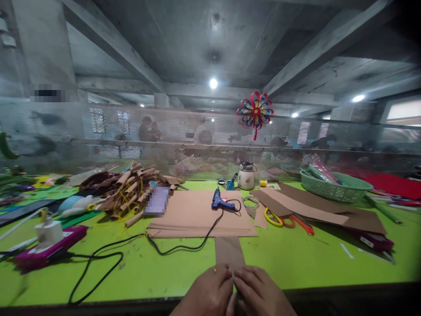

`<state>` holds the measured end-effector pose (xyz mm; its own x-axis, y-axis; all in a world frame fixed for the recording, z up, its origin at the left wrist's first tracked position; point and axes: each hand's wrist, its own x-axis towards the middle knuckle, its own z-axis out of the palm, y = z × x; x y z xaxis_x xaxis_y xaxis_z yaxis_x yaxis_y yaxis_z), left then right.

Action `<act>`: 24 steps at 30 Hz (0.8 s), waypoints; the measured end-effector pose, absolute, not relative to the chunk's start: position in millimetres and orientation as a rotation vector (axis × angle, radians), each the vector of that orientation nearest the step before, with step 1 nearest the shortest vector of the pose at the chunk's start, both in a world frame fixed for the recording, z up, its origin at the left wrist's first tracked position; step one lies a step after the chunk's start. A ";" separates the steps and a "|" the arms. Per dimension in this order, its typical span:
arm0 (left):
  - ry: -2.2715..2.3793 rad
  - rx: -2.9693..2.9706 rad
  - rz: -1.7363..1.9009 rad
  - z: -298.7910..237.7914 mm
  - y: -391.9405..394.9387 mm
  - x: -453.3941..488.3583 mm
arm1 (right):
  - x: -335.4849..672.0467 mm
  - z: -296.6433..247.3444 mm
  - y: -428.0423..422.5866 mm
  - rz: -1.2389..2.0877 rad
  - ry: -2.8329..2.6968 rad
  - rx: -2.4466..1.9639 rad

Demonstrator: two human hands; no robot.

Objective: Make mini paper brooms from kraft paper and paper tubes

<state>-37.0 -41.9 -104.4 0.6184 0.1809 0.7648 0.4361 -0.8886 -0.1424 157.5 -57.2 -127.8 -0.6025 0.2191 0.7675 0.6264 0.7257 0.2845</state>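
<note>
My left hand (208, 293) and my right hand (259, 293) meet at the near edge of the green table (296, 259). Both pinch the near end of a brown paper strip (229, 251), fingers pressed together on it. The strip runs away from me toward a stack of brown sheets (194, 215). A blue glue gun (220, 201) rests on that stack, and its black cord (184, 248) trails off to the left.
Rolled brown paper tubes (131, 188) are piled at the back left. Yellow and red scissors (286, 219) lie on brown sheets at the right, near a green basket (335, 188). A power strip (46, 245) sits at the left. A mesh screen with a paper flower (255, 110) backs the table.
</note>
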 end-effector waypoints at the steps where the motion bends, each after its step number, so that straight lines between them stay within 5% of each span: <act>1: -0.515 -2.547 -1.137 -100.9 -45.1 -37.7 | 156.9 -128.1 -58.2 -0.703 -2.183 -0.639; 24: -0.654 -2.695 -1.093 -87.8 -54.7 -62.4 | 164.0 -118.9 -76.1 -0.596 -2.216 -0.811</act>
